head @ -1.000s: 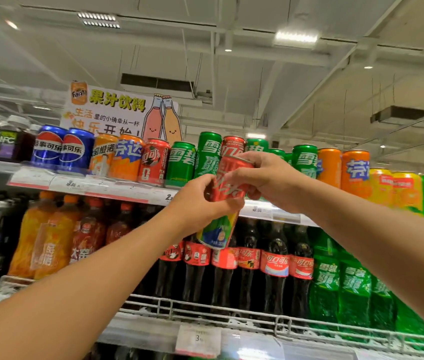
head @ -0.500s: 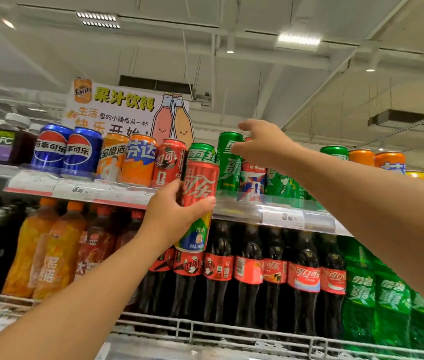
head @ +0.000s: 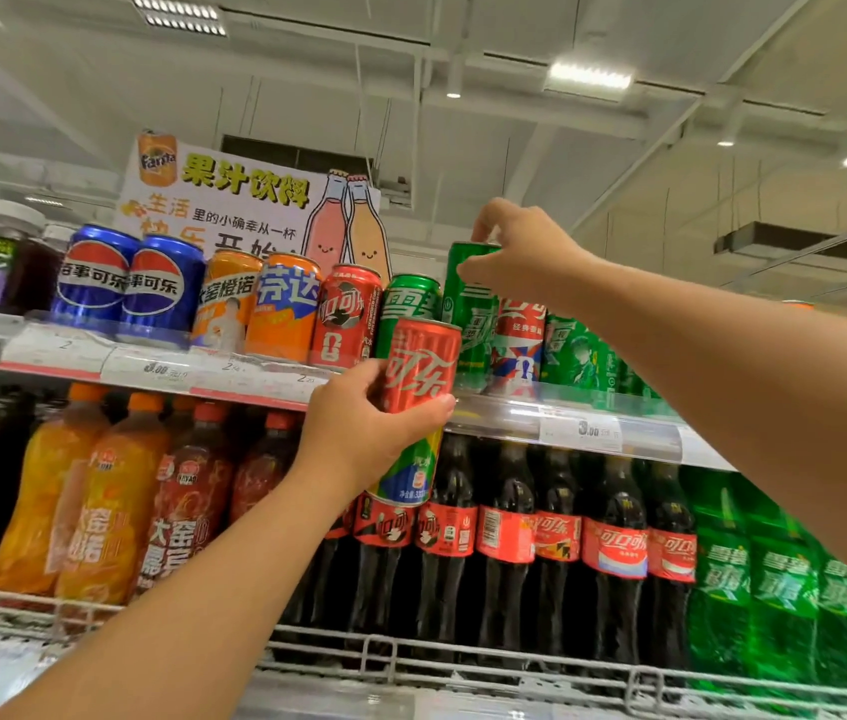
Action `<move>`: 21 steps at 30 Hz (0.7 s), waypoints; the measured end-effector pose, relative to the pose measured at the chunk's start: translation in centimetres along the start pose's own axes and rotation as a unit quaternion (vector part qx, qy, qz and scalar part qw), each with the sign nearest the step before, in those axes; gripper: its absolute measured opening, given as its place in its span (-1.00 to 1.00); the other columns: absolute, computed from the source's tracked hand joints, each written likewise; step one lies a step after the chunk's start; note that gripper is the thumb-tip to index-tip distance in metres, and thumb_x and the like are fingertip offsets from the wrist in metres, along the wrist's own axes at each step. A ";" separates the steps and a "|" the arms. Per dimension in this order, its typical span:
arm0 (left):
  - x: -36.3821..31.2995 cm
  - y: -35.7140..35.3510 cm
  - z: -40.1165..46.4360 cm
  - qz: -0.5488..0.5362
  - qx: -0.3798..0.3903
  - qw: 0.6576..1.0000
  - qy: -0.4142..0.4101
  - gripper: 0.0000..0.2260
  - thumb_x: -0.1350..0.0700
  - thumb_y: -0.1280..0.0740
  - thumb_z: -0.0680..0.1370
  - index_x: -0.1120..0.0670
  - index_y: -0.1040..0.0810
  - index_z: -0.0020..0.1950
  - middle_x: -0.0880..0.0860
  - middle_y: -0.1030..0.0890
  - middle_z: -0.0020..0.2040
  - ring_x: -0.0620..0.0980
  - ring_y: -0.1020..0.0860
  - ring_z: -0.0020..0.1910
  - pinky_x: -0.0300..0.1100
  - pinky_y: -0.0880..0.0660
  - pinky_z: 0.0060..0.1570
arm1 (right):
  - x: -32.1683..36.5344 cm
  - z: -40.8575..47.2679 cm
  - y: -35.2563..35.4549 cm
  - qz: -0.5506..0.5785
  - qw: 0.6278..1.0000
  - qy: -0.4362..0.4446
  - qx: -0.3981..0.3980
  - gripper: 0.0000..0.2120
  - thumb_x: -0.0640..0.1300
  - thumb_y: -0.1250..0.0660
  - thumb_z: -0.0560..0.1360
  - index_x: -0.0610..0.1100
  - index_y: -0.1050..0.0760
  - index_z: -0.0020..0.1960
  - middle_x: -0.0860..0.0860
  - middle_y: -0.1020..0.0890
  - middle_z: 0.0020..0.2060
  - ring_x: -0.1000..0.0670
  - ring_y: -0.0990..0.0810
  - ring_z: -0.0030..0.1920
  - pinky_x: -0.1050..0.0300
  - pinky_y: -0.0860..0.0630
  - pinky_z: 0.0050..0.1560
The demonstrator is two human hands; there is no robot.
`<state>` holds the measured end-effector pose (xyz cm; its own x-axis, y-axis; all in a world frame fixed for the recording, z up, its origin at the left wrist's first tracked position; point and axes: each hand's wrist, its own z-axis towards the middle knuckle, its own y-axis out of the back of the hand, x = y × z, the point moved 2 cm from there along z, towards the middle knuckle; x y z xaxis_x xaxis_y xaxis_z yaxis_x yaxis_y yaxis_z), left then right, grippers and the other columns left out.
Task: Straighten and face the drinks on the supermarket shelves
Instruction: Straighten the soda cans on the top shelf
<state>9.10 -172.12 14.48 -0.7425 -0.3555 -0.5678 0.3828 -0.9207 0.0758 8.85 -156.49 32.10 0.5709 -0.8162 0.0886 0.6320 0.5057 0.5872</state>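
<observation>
- The left hand (head: 369,433) grips a slim metal can (head: 413,407) in front of the top shelf's front edge (head: 234,379), fingers wrapped round its middle; the glossy cylinder is red above, with white Coca-Cola script in Chinese, and green, yellow and blue at its base.
- The right hand (head: 520,252) reaches higher, fingertips pinching the rim of a tall green Sprite can (head: 465,314) standing on that shelf, just behind the held can.
- Half a second ago the right hand lay flat over the cans' tops; it now holds one by the rim, while the left hand has kept its can at about the same spot.
- Leftward along the shelf stand a stubby green can (head: 408,304), a red Coca-Cola can (head: 343,317), two orange cans (head: 260,304) and two blue Pepsi cans (head: 125,280).
- Price tags (head: 587,431) on the edge read "3.00".
- A Fanta sign (head: 234,200) stands behind.
- Below, plastic cola bottles (head: 556,537) with red labels sit behind a wire rail (head: 463,662).
</observation>
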 end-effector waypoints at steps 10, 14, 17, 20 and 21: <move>-0.2 0.1 -0.2 0.021 -0.007 1.000 -0.010 -0.68 -0.28 -0.48 0.25 -0.19 -0.60 -0.10 -0.27 -0.66 -0.18 -0.29 -0.62 -0.21 -0.19 -0.60 -0.17 | -0.3 -1.3 -1.3 0.109 0.992 -0.062 0.013 -0.51 0.16 -0.45 0.37 -0.07 -0.41 0.15 -0.01 -0.61 -0.10 0.02 -0.65 -0.20 0.18 -0.59 -0.37; -0.1 0.1 -0.1 0.015 -0.003 1.000 0.002 -0.65 -0.30 -0.49 0.24 -0.18 -0.61 -0.07 -0.25 -0.66 -0.17 -0.27 -0.63 -0.21 -0.14 -0.62 -0.15 | -0.2 -1.9 -1.3 0.136 0.989 -0.053 -0.003 -0.54 0.14 -0.48 0.34 -0.05 -0.44 0.10 0.00 -0.63 -0.14 0.00 -0.66 -0.23 0.20 -0.56 -0.44; -0.2 0.2 -0.1 0.012 0.005 1.000 0.010 -0.64 -0.29 -0.49 0.24 -0.17 -0.62 -0.07 -0.25 -0.67 -0.17 -0.26 -0.63 -0.21 -0.14 -0.62 -0.15 | 0.0 -2.5 -1.4 0.152 0.987 -0.041 -0.012 -0.49 0.09 -0.51 0.34 -0.07 -0.41 0.15 -0.01 -0.59 -0.11 0.03 -0.64 -0.26 0.29 -0.50 -0.50; -0.4 0.3 -0.2 0.021 0.005 1.000 0.009 -0.65 -0.27 -0.49 0.23 -0.15 -0.63 -0.07 -0.23 -0.67 -0.19 -0.26 -0.63 -0.22 -0.17 -0.60 -0.17 | -0.2 -3.3 -0.8 0.181 0.983 -0.023 -0.032 -0.52 0.06 -0.53 0.34 -0.07 -0.41 0.11 -0.02 -0.58 -0.11 0.04 -0.61 -0.34 0.29 -0.48 -0.51; -0.5 0.3 -0.2 0.025 0.005 1.000 0.007 -0.66 -0.26 -0.50 0.23 -0.15 -0.63 -0.08 -0.23 -0.67 -0.19 -0.26 -0.63 -0.23 -0.19 -0.59 -0.18 | -0.4 -3.5 -0.2 0.188 0.981 -0.020 -0.047 -0.52 0.07 -0.53 0.33 -0.07 -0.41 0.11 -0.01 -0.58 -0.11 0.04 -0.61 -0.34 0.30 -0.47 -0.51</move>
<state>9.66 -172.17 14.63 -0.7147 -0.3982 -0.5750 0.4136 -0.9036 0.1117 10.31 -155.29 29.10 0.7534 -0.5760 0.3171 0.4270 0.7953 0.4302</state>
